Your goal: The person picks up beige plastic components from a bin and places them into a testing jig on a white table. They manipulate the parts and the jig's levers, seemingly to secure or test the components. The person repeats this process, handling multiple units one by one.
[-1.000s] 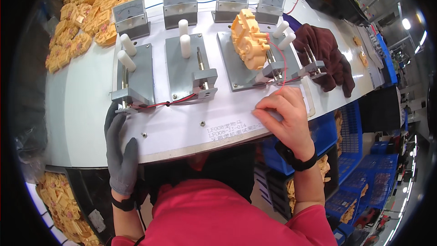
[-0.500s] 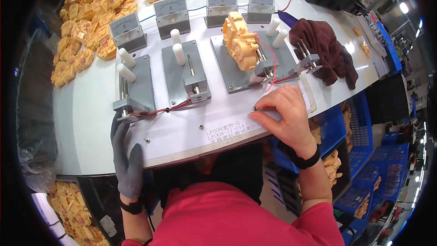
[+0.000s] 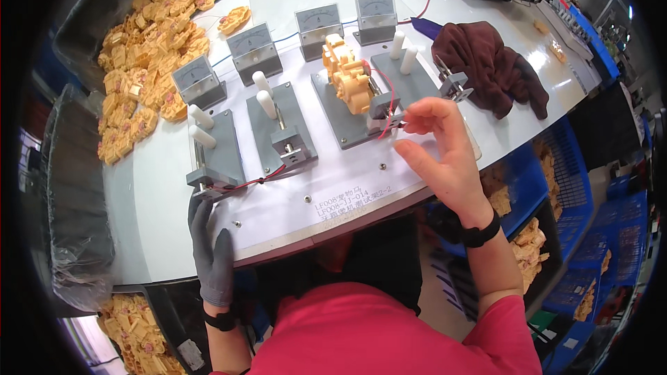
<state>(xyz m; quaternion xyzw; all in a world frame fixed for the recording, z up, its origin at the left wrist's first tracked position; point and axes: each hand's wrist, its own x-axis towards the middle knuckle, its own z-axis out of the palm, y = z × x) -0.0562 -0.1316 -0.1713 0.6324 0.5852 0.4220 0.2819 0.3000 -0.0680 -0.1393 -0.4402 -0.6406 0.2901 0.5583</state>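
Note:
My left hand (image 3: 212, 253), in a grey glove, has its fingers stretched out and its thumb apart. Its fingertips reach the front metal block of the left grey test fixture (image 3: 226, 140); whether they press on it is unclear. My bare right hand (image 3: 448, 160) is open, thumb and fingers spread, with fingertips beside the clamp block (image 3: 383, 107) of the third fixture. On that fixture sits a yellow-orange plastic gear housing (image 3: 349, 83), a thin red wire (image 3: 393, 90) hanging from it. A small screw (image 3: 382, 167) stands in the white board just below my right hand.
Several analog meters (image 3: 251, 45) line the back of the board. Many yellow-orange housings (image 3: 149, 62) are heaped at the far left. A dark brown cloth (image 3: 479, 62) lies right of the fixtures. Blue crates (image 3: 566, 180) stand beyond the table's right edge.
My right hand has moved away from the small screw toward the third fixture's clamp block, and its thumb and fingers have spread apart. The whole view has turned slightly; my left hand stays at the left fixture.

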